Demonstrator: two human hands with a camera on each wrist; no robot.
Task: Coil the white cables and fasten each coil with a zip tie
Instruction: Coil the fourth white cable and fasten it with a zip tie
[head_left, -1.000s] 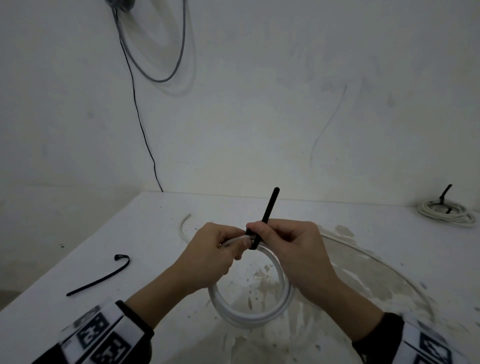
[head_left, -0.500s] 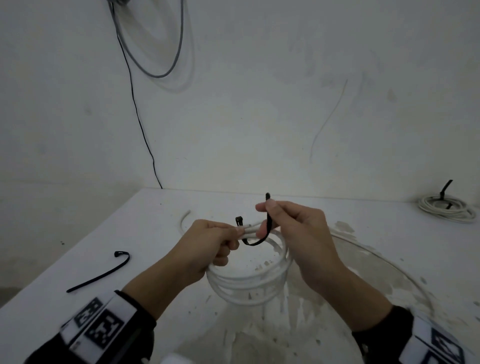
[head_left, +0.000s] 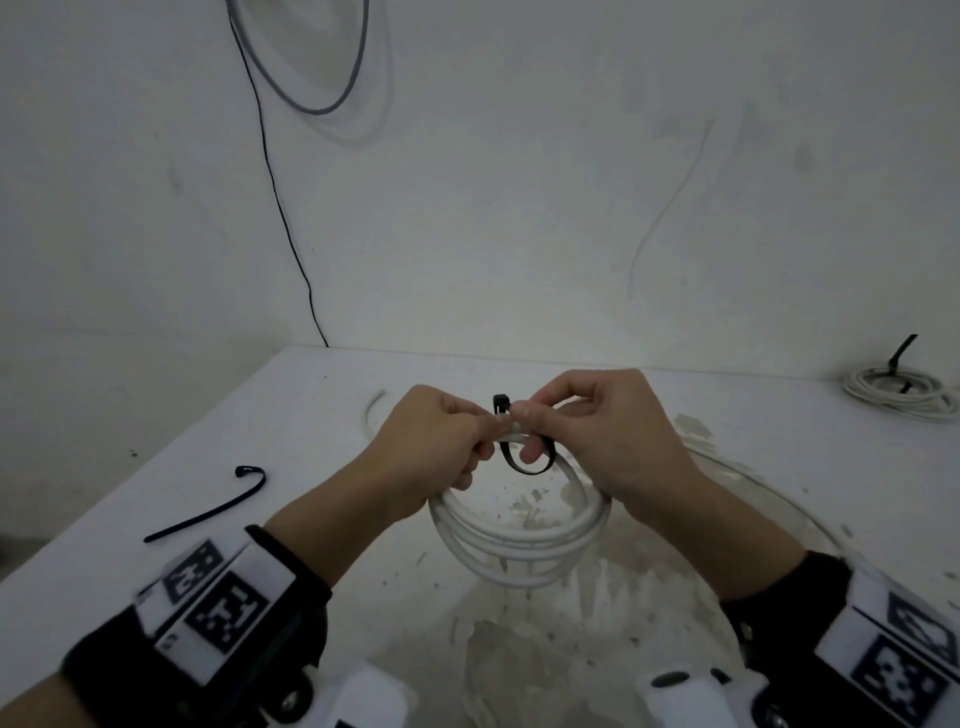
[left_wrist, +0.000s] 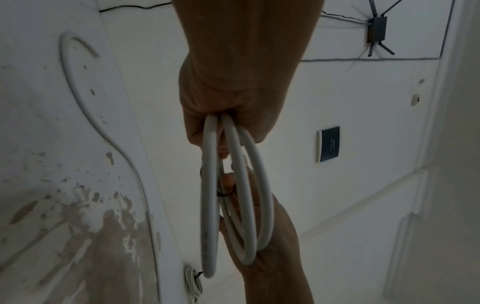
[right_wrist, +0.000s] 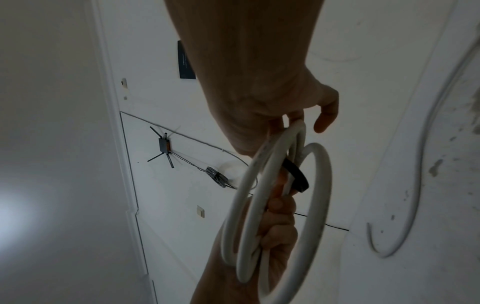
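Both hands hold a white cable coil (head_left: 519, 551) above the white table (head_left: 311, 415). My left hand (head_left: 441, 447) grips the coil's top strands, which also show as loops (left_wrist: 233, 185) in the left wrist view. My right hand (head_left: 582, 431) pinches a black zip tie (head_left: 524, 465) that loops under the strands, its head (head_left: 500, 402) sticking up between the two hands. The right wrist view shows the tie's black band (right_wrist: 296, 174) crossing the coil (right_wrist: 272, 195). The tie's tail is hidden inside my right fingers.
A spare black zip tie (head_left: 208, 506) lies on the table at the left. A tied white coil (head_left: 904, 395) rests at the far right by the wall. A loose white cable end (head_left: 374, 413) curves behind my left hand. Dark cables hang on the wall (head_left: 301, 78).
The zip tie stood straight up a second ago; my right hand has bent it down and round the strands into a loop. The hands have drawn close together.
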